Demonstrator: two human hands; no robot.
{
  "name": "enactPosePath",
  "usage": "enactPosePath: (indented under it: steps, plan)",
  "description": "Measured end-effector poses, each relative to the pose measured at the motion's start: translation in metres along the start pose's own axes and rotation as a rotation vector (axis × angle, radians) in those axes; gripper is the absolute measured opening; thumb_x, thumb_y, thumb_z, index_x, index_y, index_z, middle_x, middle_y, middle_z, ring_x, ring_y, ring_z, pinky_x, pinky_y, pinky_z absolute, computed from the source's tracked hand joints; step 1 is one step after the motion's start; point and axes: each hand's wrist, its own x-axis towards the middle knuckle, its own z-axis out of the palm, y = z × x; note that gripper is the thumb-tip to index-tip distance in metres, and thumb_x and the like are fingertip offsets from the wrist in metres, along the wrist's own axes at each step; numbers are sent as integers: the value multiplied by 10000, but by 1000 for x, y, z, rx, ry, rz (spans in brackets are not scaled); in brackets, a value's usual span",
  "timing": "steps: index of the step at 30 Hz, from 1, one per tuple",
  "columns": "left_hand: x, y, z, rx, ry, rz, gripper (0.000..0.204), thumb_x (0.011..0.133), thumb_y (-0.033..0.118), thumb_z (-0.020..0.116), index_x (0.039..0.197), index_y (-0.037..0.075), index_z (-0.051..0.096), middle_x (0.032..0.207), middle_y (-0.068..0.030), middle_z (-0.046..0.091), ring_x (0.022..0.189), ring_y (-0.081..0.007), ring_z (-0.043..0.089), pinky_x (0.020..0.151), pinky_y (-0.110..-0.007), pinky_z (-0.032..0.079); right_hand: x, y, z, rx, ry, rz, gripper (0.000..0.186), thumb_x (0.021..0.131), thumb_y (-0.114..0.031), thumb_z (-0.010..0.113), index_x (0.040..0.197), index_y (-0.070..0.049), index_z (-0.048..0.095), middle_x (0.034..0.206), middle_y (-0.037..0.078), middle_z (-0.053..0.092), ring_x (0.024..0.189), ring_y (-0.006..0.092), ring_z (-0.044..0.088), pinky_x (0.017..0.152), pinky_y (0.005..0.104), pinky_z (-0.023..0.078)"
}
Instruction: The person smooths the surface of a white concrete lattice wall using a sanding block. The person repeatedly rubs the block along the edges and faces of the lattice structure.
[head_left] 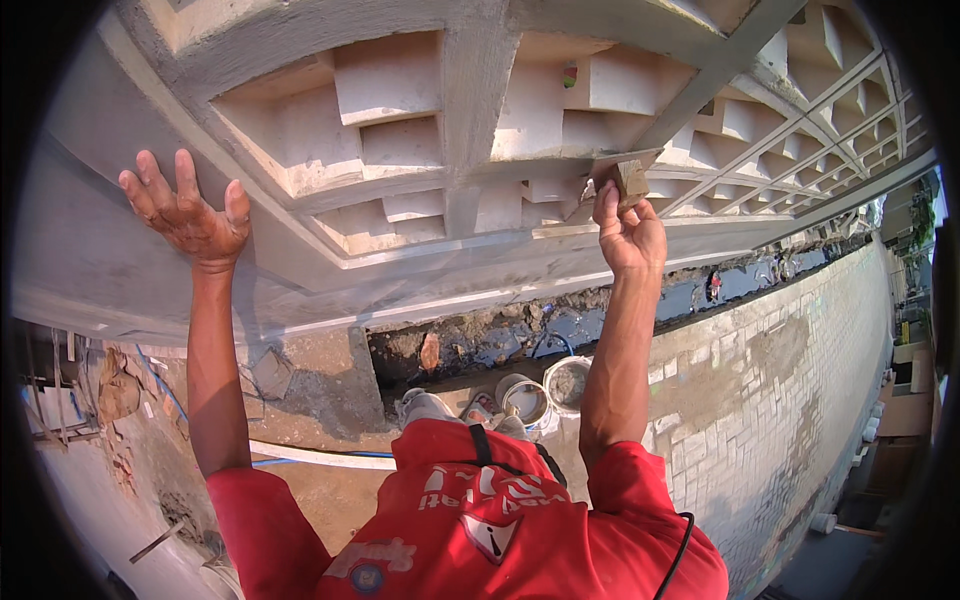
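My right hand (pixel 634 238) is raised and closed round the block-like wooden handle of a plastering trowel (pixel 629 179). The trowel's thin flat blade is mostly hidden behind the handle and lies against or close to a grey rib of the latticed wall (pixel 472 95). My left hand (pixel 195 218) holds nothing. Its fingers are spread and its palm shows, in front of the smooth grey plaster at the wall's left; whether it touches the wall I cannot tell. Pale stepped blocks (pixel 388 80) sit recessed between the grey ribs.
Below the wall runs an open ditch (pixel 480 343) with dark water and rubble. Two buckets, one with whitish liquid (pixel 524 400) and one with grey mix (pixel 568 384), stand by my feet. A blue hose (pixel 160 380) crosses the ground at left. Paving (pixel 760 400) stretches right.
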Motion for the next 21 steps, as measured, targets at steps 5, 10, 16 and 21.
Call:
enactPosePath:
  steps: [5,10,16,21]
  plan:
    - [1,-1,-2,-9,24,-2,576,912,484,462,1374,142,438,1481,-166,322,1425,-365,170,1147,-505,192,-71,-24,36,-186,-442,225,308,945,-117,447,1149,100,524,1109,256,584,939,359,638,732,358,632]
    - [1,1,-4,-17,8,1,597,899,445,499,1389,115,415,1490,-165,299,1411,-390,181,1146,-512,184,-57,-46,-44,-30,-262,280,313,922,-117,475,1161,74,539,1082,248,558,887,323,606,716,368,635]
    - [1,-2,-1,-1,22,16,607,901,456,496,1398,120,408,1500,-154,291,1417,-373,181,1142,-506,189,11,-27,-80,57,-94,350,305,914,-88,477,1142,111,513,1052,265,539,866,332,607,721,352,629]
    - [0,-1,-1,-18,25,18,608,902,455,495,1402,123,405,1498,-143,295,1425,-365,167,1149,-498,182,8,-4,-21,111,44,152,315,950,-89,452,1183,122,420,1086,279,516,897,370,602,751,357,627]
